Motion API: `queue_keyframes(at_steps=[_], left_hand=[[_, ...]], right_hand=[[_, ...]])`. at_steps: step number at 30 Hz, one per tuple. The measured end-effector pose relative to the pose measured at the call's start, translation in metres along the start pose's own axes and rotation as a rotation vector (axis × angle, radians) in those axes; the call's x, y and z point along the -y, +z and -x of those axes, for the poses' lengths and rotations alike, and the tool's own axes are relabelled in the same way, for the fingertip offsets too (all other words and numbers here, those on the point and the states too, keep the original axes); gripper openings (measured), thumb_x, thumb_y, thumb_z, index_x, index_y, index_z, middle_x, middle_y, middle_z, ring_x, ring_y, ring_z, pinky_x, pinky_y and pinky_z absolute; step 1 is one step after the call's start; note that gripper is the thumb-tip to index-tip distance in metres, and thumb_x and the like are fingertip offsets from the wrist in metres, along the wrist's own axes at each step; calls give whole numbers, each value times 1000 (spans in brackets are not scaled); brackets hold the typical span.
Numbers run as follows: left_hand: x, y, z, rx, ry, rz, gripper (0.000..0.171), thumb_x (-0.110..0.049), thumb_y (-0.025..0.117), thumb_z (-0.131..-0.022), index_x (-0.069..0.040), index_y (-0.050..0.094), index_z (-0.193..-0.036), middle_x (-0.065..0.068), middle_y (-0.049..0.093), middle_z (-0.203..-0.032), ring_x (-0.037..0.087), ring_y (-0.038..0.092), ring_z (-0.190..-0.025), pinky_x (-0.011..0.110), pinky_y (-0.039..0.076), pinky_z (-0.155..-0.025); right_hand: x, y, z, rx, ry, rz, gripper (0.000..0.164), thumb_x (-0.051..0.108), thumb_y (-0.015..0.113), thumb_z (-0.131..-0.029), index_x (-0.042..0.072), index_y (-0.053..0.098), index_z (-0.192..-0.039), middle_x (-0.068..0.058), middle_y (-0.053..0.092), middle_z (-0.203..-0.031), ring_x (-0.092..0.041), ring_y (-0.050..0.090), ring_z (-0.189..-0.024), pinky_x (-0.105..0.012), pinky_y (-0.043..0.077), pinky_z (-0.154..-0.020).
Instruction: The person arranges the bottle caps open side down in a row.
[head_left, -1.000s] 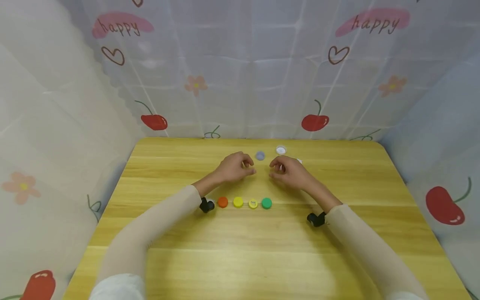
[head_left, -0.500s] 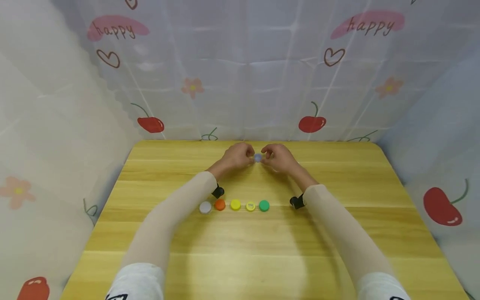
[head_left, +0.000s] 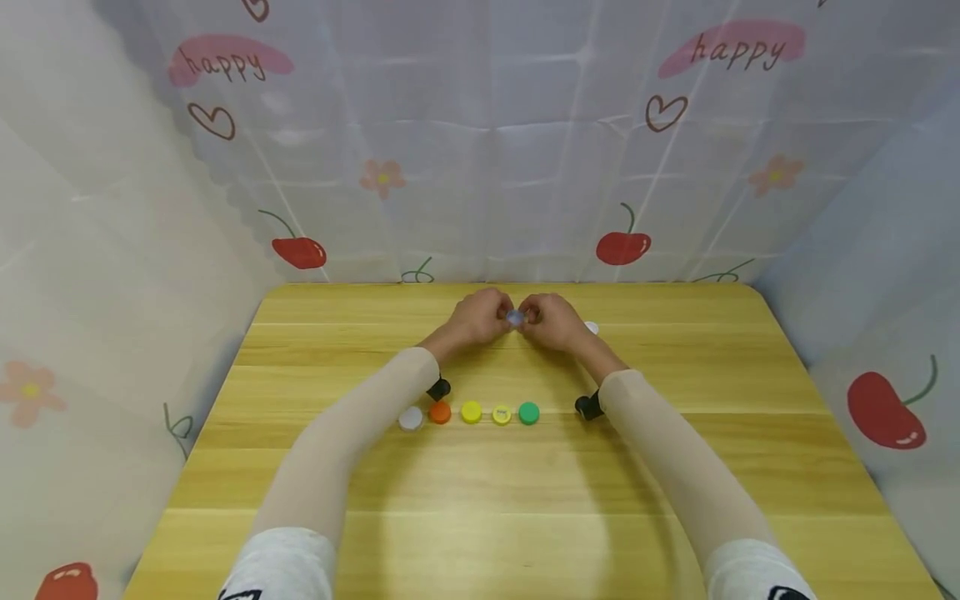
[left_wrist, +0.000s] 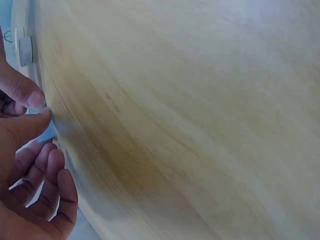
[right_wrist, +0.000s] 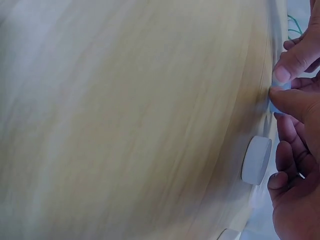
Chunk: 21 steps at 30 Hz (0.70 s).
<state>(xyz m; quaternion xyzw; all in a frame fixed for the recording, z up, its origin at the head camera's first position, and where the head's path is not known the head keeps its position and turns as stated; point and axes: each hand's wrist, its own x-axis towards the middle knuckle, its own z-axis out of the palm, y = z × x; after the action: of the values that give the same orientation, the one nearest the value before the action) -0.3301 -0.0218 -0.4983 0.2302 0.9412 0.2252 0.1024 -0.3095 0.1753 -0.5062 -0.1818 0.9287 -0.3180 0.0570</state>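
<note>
Near the back of the table a small bluish bottle cap (head_left: 515, 317) sits between my two hands. My left hand (head_left: 478, 318) pinches its left side with thumb and fingers. From the right, my right hand (head_left: 553, 322) pinches it too, and the two thumbs nearly meet in both wrist views. Much of the cap is hidden by the fingers; a pale blue strip of it shows beside the left thumb. Just past my right hand lies a white cap (head_left: 592, 327), seen larger in the right wrist view as a thick white disc (right_wrist: 257, 160).
Closer to me runs a row of caps: white (head_left: 410, 418), orange (head_left: 439, 412), yellow (head_left: 471, 412), yellow with print (head_left: 501, 414) and green (head_left: 528, 413). A printed curtain (head_left: 487, 183) hangs right behind the wooden table (head_left: 495, 492) and along both sides.
Both hands have moved back and together over the bluish cap, and their fingers have closed on it. The row of caps stays as it was.
</note>
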Motion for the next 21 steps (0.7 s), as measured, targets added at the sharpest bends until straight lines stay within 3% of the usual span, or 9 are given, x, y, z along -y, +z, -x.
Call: queue_keyframes(at_steps=[6,12,16,21], left_hand=[[5,-4,4,5,37,25,28,-30,76,-102,-12,76,-124,4,72,-119,24,69,-109,45,59,-98],[13,-12,17,-15,179,101,24,-28,77,-101,-16,79,-122,2,70,-109,19,66,-95,36,56,-86],[12,-15,40,7,262,172,26,-30,78,-101,-18,78,-124,-1,69,-107,14,66,-91,31,57,-84],[4,-15,80,-4,339,257,24,-30,82,-98,-20,79,-119,-5,69,-104,10,65,-89,27,58,-83]], right_hand=[[0,-1,0,13,-47,4,24,21,76,-101,2,75,-116,-11,68,-93,-24,57,-84,-39,48,-83],[2,-10,11,5,-82,-82,21,22,79,-98,9,75,-114,-9,67,-98,-23,55,-86,-37,46,-80],[3,-11,33,18,-118,-185,21,21,81,-96,13,75,-114,-9,67,-98,-22,52,-84,-32,44,-76],[14,-6,68,14,-199,-306,21,18,85,-92,20,75,-110,-6,67,-97,-23,53,-85,-30,43,-76]])
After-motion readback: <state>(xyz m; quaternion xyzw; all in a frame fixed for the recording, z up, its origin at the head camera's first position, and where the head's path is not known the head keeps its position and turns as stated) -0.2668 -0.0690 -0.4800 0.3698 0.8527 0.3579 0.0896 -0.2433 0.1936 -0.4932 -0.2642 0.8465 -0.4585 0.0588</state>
